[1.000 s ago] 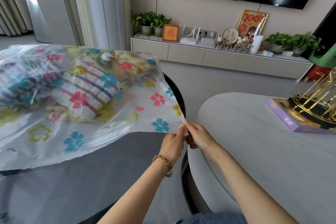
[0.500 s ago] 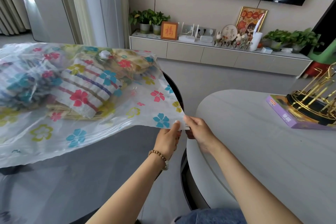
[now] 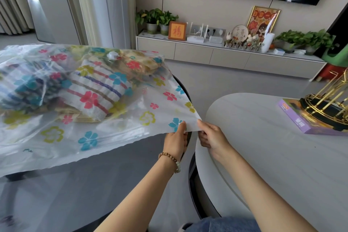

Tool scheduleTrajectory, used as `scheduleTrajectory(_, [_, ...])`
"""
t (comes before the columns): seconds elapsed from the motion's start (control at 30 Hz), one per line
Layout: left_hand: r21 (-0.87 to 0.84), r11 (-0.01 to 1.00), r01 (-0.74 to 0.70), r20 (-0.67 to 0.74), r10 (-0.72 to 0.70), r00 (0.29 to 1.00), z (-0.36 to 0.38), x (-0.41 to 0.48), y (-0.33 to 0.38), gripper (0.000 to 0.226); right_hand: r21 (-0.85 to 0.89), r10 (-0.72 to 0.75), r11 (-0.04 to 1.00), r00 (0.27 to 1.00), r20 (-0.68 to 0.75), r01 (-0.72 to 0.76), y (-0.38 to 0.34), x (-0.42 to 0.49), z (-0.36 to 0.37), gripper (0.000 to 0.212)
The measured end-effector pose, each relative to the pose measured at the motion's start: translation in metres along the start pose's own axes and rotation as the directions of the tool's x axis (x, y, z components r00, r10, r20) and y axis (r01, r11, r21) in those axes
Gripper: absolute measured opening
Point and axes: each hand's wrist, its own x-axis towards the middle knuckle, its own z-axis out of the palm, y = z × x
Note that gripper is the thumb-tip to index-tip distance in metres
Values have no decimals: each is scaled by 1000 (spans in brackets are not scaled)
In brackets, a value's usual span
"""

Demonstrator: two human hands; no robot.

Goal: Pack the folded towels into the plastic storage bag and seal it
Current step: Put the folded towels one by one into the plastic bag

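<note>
A: The plastic storage bag [image 3: 105, 133] lies on the dark surface [image 3: 79, 190], the folded towels [image 3: 94, 90] already inside, its near corner hanging off the edge

B: Thin film, slippery and limp (the towels give the only bulk), so I'd judge it light but floppy

A: Both hands pinch that corner: the left hand [image 3: 176, 142] and the right hand [image 3: 211, 137] close together on the open edge

B: Best taken along the zip strip, pressing flat

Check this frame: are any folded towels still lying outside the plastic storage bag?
No. The striped folded towels all sit inside the flower-printed plastic storage bag, whose corner the left hand and right hand pinch.
</note>
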Motion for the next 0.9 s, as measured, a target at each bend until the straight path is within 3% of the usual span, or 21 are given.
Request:
scheduleTrajectory(0.2, [-86, 995, -56, -82, 49, 995, -13, 0, 6, 36, 133, 74, 990, 985, -159, -53, 5, 0, 15, 30])
scheduleTrajectory(0.3, [9, 997, -71, -99, 72, 993, -11, -2, 5, 34, 176, 104, 980, 991, -78, -89, 13, -6, 50, 23])
scheduleTrajectory(0.43, [55, 997, -46, -98, 51, 994, -24, -5, 6, 42, 184, 30, 983, 993, -114, -9, 9, -5, 58, 11])
scheduleTrajectory(0.57, [-6, 1000, -11, -128, 10, 992, -37, -5, 9, 48, 191, 40, 982, 984, -172, -7, 7, -5, 50, 5])
scheduleTrajectory(0.7, [-86, 996, -26, -201, 8, 980, -48, -8, 7, 50, 220, 92, 975, 949, -303, -25, 7, -6, 62, 13])
scheduleTrajectory(0.8, [-6, 997, -78, -209, 75, 975, -47, -10, 16, 53, 285, 92, 958, 968, -233, -23, 6, -11, 92, 18])
scheduleTrajectory(0.9, [147, 987, -72, -193, 100, 976, -52, -12, 20, 54, 171, 67, 985, 986, -152, -40, 7, -13, 109, 32])
